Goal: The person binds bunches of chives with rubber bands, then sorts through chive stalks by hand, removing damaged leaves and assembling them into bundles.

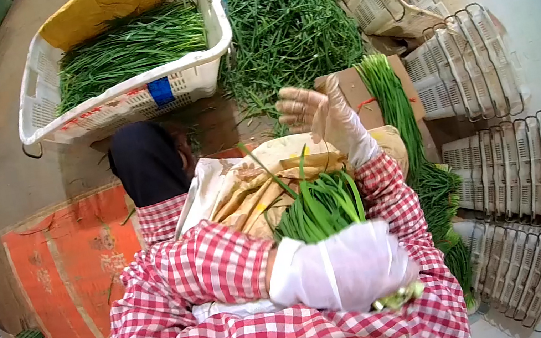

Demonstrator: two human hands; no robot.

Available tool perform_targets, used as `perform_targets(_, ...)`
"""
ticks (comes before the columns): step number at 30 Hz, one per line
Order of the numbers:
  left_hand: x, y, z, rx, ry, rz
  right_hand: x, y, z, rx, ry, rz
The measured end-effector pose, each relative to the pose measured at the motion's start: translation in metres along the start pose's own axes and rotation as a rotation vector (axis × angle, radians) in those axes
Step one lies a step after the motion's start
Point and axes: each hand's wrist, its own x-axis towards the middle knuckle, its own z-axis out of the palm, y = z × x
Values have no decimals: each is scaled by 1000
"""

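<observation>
My left hand [339, 269], in a thin white glove, lies across my lap with its fingers wrapped round a bunch of garlic chives [321, 209]. The green leaves fan out beyond the glove, and pale stem ends stick out near my right forearm. Raised above the lap, my right hand [322, 113] wears a clear glove; its fingers are stretched out, with nothing seen in them. A tan cloth [240, 203] covers my knees beneath the chives. Beside my right wrist, a bundle of chives [392, 100] with a red tie rests on a cardboard box [343, 87].
A white plastic crate [197, 80] with trimmed chives stands ahead on the left. Next to it lies a loose green heap [289, 28]. Nested white baskets [513, 169] line the right side, with more chive bundles [439, 204] before them. An orange sack [77, 261] lies at left.
</observation>
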Motion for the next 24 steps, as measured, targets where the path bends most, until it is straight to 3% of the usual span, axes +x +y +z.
perform_targets(1, 4, 3, 6, 130, 193, 162, -14, -4, -3, -73, 45, 57)
perform_targets(2, 1, 3, 9, 221, 221, 194, -29, -6, -7, -141, 51, 96)
perform_targets(3, -25, 14, -9, 241, 89, 66, -3, 20, 26, 14, -34, 45)
perform_targets(5, -16, 10, 0, 248, 109, 111, -35, 7, 6, -10, -66, 123)
perform_targets(11, -7, 9, 4, 189, 66, 110, -74, -22, 12, -174, -300, -126)
perform_targets(13, -3, 9, -8, 58, -5, 99, -72, -35, 22, -276, -354, -190)
perform_targets(14, 0, 10, -16, -23, -197, 2, -71, -35, 27, -275, -359, -200)
perform_targets(15, 2, 8, -37, -158, -165, -77, -68, -36, 32, -273, -323, -191)
perform_targets(16, -6, -7, -57, -323, 185, 107, -66, -37, 38, -269, -282, -189)
perform_targets(17, -8, -31, -59, -490, 364, 159, -63, -53, 47, -351, -281, -135)
perform_targets(18, -10, -56, -61, -637, 539, 237, -64, -54, 54, -88, -266, -192)
perform_targets(21, -62, -45, -146, -53, 682, -195, -43, -52, 87, 154, -148, -620)
perform_targets(23, -28, -6, -166, 148, 1059, -354, -43, -64, 101, -317, 11, -922)
perform_targets(24, -21, 7, -173, 271, 1080, -310, -39, -67, 103, -667, 195, -1055)
